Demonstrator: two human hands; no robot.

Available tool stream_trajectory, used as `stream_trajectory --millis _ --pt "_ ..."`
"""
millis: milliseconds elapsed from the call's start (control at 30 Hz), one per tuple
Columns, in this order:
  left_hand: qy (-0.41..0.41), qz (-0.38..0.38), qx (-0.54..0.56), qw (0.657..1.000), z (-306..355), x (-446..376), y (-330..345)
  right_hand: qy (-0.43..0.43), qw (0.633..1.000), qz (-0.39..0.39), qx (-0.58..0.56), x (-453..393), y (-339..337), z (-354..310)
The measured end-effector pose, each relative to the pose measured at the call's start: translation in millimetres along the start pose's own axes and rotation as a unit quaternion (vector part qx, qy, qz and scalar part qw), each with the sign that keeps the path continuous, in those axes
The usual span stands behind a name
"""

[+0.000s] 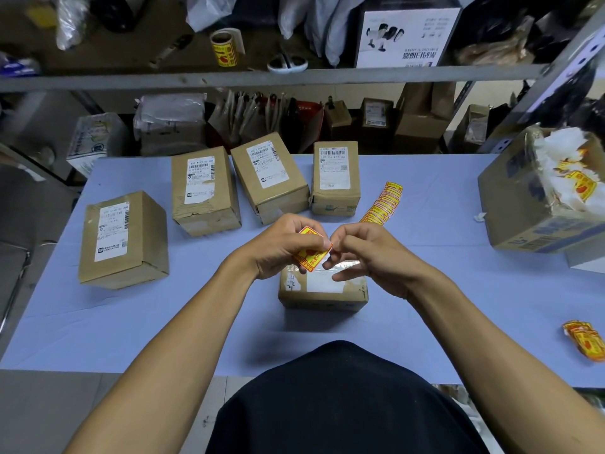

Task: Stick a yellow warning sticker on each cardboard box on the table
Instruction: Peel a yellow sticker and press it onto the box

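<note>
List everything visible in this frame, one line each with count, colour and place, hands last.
cardboard boxes: five, brown, four in an arc at the far left and middle of the table, one near box under the hands
table: one, pale blue cover
sticker strip: one, yellow and red, right of the far boxes
loose stickers: small pile, yellow and red, right table edge
large open box: one, brown, far right, holding white backing waste
sticker roll: one, yellow, on the shelf
held sticker: one, yellow and red, above the near box
left hand: holds the sticker
right hand: pinches its corner
</note>
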State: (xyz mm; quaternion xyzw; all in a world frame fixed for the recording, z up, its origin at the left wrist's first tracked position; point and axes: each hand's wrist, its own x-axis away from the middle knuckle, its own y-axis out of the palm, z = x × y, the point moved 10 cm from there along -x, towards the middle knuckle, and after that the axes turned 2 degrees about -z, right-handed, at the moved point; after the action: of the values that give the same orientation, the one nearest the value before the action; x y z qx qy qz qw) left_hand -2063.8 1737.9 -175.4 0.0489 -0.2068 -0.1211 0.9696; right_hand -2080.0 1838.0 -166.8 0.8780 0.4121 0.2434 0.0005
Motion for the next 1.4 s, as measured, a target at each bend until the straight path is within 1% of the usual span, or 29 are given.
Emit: stream_trajectory --millis 133,200,233,267,333,367,400,467,533,633,767,867,1067,1167,1267,1400 --pt "0.005 0.000 0.005 1.000 -2.2 -0.6 -1.4 -0.019 1.000 0.014 0.003 0.5 -1.0 -1.6" --pt "0.016 0.017 0.018 1.000 -4.7 -2.4 -4.5 -0.041 0.999 0.030 0.007 0.2 -2.8 -4.7" --pt "0.029 0.042 0.030 0.998 -5.1 -3.2 -7.3 -0.054 0.998 0.042 0.005 0.2 -5.1 -6.4" --pt "0.046 0.084 0.030 0.995 -5.1 -3.6 -12.5 -0.065 0.996 0.057 0.002 0.4 -8.4 -8.0" --pt "0.088 0.206 -0.024 0.974 -1.3 1.7 -26.6 -0.084 0.992 0.093 -0.001 1.1 -17.4 -9.8" --pt "0.110 0.252 -0.055 0.960 2.6 5.9 -29.3 -0.092 0.990 0.108 0.000 1.6 -21.5 -10.0" --pt "0.131 0.270 -0.069 0.952 6.3 7.9 -26.9 -0.099 0.988 0.120 0.005 1.9 -24.7 -9.7" --pt "0.154 0.236 -0.057 0.958 9.4 5.0 -12.1 -0.109 0.984 0.137 0.024 2.5 -28.8 -8.0" --pt "0.148 0.208 -0.045 0.966 7.5 3.4 1.5 -0.119 0.980 0.152 0.042 3.0 -31.8 -6.7" --pt "0.134 0.205 -0.025 0.969 2.9 6.4 9.3 -0.134 0.976 0.160 0.066 5.4 -34.8 -8.5" --pt "0.130 0.196 -0.001 0.972 -2.1 12.2 14.3 -0.138 0.976 0.128 0.114 10.7 -28.1 -8.9" --pt "0.123 0.197 0.000 0.973 -7.1 12.6 17.7 -0.137 0.974 0.122 0.136 15.1 -28.8 -7.1" --pt "0.069 0.234 -0.016 0.970 -24.0 7.6 21.2 -0.103 0.973 0.151 0.142 18.3 -39.1 12.3" --pt "0.011 0.291 0.022 0.956 -44.3 5.6 13.4 -0.059 0.971 0.210 0.097 19.9 -65.4 37.3" --pt "-0.032 0.341 0.072 0.937 -63.2 9.7 2.2 -0.012 0.959 0.273 0.078 27.4 -98.6 63.9" --pt "-0.050 0.354 0.077 0.931 -72.4 14.2 -4.4 0.027 0.957 0.281 0.062 32.3 -125.6 91.0"
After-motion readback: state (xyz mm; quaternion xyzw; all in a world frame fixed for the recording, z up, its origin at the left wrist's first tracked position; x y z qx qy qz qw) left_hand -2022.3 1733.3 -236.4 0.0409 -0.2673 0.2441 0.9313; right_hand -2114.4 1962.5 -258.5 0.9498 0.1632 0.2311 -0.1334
